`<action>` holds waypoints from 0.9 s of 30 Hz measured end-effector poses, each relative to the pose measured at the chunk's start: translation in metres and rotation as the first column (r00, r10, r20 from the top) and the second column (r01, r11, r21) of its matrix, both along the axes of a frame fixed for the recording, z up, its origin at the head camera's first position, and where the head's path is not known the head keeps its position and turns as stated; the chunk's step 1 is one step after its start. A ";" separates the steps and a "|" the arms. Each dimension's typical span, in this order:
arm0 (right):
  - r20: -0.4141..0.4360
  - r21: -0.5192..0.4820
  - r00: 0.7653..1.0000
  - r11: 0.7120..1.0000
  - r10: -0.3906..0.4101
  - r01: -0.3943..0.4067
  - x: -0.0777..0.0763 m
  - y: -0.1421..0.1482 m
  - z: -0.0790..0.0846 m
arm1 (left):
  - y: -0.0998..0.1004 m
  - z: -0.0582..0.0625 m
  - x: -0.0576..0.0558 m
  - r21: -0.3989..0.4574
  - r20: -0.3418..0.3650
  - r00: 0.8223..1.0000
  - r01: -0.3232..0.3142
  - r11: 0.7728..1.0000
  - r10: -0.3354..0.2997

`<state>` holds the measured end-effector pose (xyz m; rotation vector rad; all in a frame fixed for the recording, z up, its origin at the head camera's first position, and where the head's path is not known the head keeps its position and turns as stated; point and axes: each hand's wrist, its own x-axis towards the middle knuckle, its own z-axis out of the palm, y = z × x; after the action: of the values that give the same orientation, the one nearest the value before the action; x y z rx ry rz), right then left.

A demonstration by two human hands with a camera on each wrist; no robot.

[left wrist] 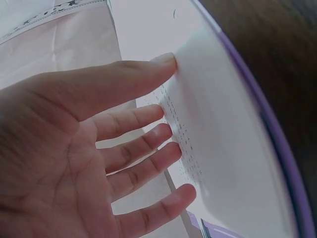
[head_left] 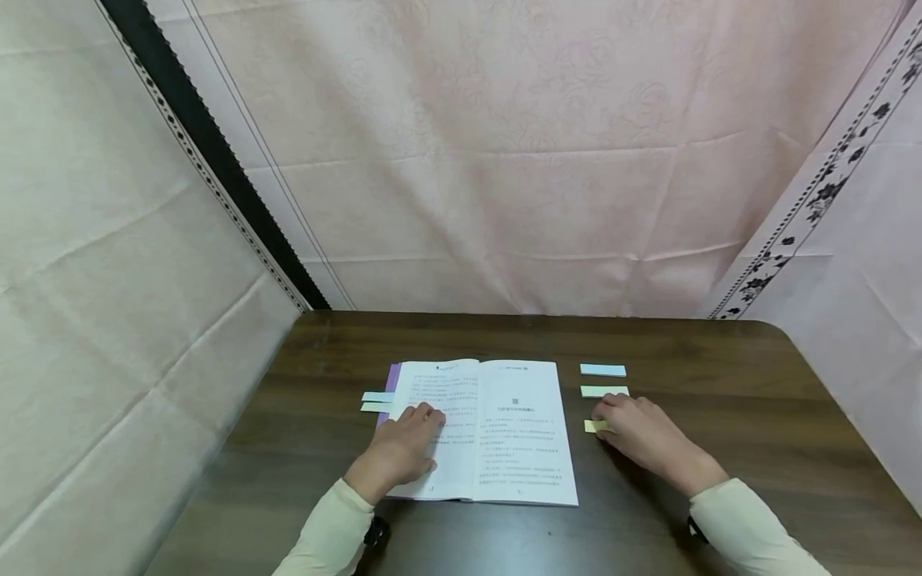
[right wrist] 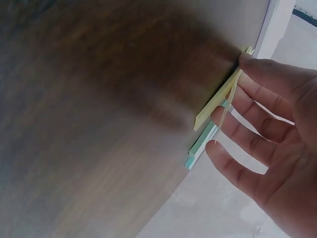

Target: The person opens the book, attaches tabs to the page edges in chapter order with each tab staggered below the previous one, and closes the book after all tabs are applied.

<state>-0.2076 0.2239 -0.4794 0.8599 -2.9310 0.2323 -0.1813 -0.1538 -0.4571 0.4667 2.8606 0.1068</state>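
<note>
An open book point(head_left: 522, 448) with printed pages and a purple cover edge lies on the table. My left hand point(head_left: 405, 448) rests on its left page, fingers fairly straight; the left wrist view shows the thumb and fingertips touching the paper. To the right of the book, my right hand point(head_left: 644, 432) is at a yellow sticky-note pad point(right wrist: 210, 111). Between thumb and fingers it pinches a thin yellow sticky strip point(right wrist: 229, 99), partly lifted off the pad. Two sticky strips, one blue point(head_left: 378, 397) and one pale green point(head_left: 374, 407), stick out from the book's left edge.
Beyond the yellow pad lie a green sticky-note pad point(head_left: 603, 391) and a blue one point(head_left: 603, 370), roughly in a column. The dark wooden table point(head_left: 288, 496) ends at a pale curtain point(head_left: 504, 200) behind, with more cloth at both sides.
</note>
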 end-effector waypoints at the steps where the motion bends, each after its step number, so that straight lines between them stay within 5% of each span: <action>1: -0.008 0.005 1.000 1.000 0.007 -0.007 -0.001 -0.001 0.000 | -0.001 0.000 0.000 0.000 -0.003 1.000 0.000 1.000 0.000; 6: -0.025 0.003 1.000 1.000 0.001 -0.001 -0.004 -0.004 -0.005 | -0.002 0.000 0.004 0.011 -0.028 0.999 0.019 1.000 -0.019; 9: 0.005 -0.019 0.999 0.999 -0.035 0.035 -0.004 -0.006 -0.010 | 0.001 -0.003 0.011 0.052 -0.069 0.993 0.101 0.994 -0.097; 13: 0.057 -0.055 0.995 0.995 -0.084 0.088 0.000 -0.016 -0.012 | 0.009 -0.007 0.023 0.092 -0.138 0.960 0.258 0.962 -0.244; 16: 0.074 -0.079 0.993 0.992 -0.090 0.096 0.006 -0.032 -0.006 | 0.014 -0.007 0.030 0.061 -0.181 0.936 0.318 0.946 -0.303; 20: 0.061 -0.096 0.997 0.994 -0.050 0.056 0.012 -0.058 0.003 | 0.019 -0.004 0.034 0.013 -0.194 0.931 0.317 0.948 -0.308; 27: -0.007 -0.075 0.998 0.996 0.056 -0.056 0.016 -0.096 0.007 | 0.026 -0.005 0.032 0.004 -0.149 0.950 0.279 0.960 -0.275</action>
<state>-0.1914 0.1281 -0.4729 0.9309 -2.8756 0.3408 -0.1495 -0.1283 -0.4620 0.9118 2.9010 0.0606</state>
